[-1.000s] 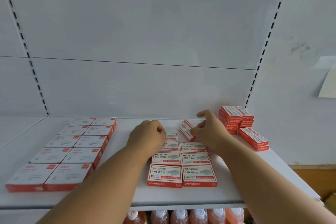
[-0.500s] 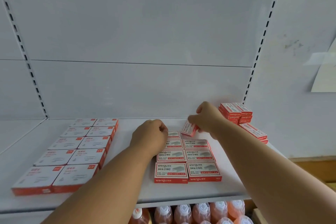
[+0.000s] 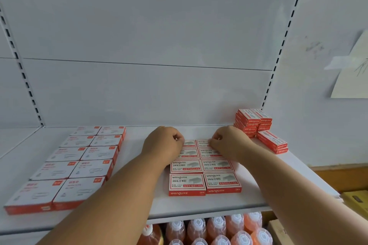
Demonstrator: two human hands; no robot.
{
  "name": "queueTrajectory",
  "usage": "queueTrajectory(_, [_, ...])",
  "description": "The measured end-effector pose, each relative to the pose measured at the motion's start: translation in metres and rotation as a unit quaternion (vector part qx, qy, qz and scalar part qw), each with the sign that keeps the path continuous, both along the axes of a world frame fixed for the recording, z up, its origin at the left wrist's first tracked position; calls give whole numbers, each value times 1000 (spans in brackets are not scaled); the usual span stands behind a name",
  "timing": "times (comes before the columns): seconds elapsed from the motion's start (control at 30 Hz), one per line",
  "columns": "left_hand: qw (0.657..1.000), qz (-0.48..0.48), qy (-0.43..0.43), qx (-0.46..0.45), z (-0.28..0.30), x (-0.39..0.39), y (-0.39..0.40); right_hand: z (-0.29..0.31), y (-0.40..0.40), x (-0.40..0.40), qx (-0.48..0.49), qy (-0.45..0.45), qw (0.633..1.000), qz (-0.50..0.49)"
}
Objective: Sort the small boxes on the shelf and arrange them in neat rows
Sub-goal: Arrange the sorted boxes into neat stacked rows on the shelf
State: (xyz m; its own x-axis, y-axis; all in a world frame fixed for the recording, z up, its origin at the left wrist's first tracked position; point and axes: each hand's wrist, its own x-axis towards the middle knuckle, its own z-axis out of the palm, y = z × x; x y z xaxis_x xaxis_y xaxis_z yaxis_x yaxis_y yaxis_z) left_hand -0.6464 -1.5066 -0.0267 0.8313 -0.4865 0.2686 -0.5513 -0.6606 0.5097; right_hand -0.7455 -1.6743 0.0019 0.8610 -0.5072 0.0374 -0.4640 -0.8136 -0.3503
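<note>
Now the right hand [image 3: 229,142] had its fingers curled down onto the small red-and-white cardboard staple box [image 3: 202,143] at the back of the right column, pinching its far edge. A second before, that box was up in the air and tilted; now it lay flat on the white metal shelf [image 3: 137,201], touching the box in front of it. So the right column had four boxes, just like the left one.

The left hand [image 3: 164,145] was curled too, with its fingertips pressing on the back box of the left column [image 3: 189,143]. I could not tell if it truly gripped that box or only held it steady.

Together the two columns made a tidy block of red-and-white staple boxes [image 3: 203,173] in the middle of the shelf.

To the right, a loose stack of the same red boxes [image 3: 253,122] sat by the back wall, so I think more sorting was left. To the left lay bigger white boxes with red edges [image 3: 79,163], already in neat rows.
</note>
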Motion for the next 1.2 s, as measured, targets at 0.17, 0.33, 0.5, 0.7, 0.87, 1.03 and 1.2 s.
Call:
queueTrajectory(0.17, [1000, 15, -3, -20, 6, -10, 0, 2, -3, -15, -20, -38, 999, -1])
queueTrajectory(0.33, [994, -10, -102, -25, 29, -37, -9, 13, -35, -60, -79, -162, 983, -33])
queueTrajectory(0.5, [990, -96, -105, 10, 47, -75, -37, 12, -78, -96, -95, -133, 982, -98])
queueTrajectory(0.7, [988, -125, -83, 28, 49, -113, -93, -3, -110, -107, -92, -67, 990, -87])
queueTrajectory(0.87, [993, -96, -47, 54, 47, -131, -131, -7, -129, -106, -85, -82, 992, -39])
queueTrajectory(1.03, [999, -44, 14, 26, 38, -142, -155, -8, -141, -111, -62, -119, 991, 16])
queueTrajectory(1.2, [988, 5, 105, -111, 35, -153, -167, -15, -149, -132, -41, -293, 943, 155])
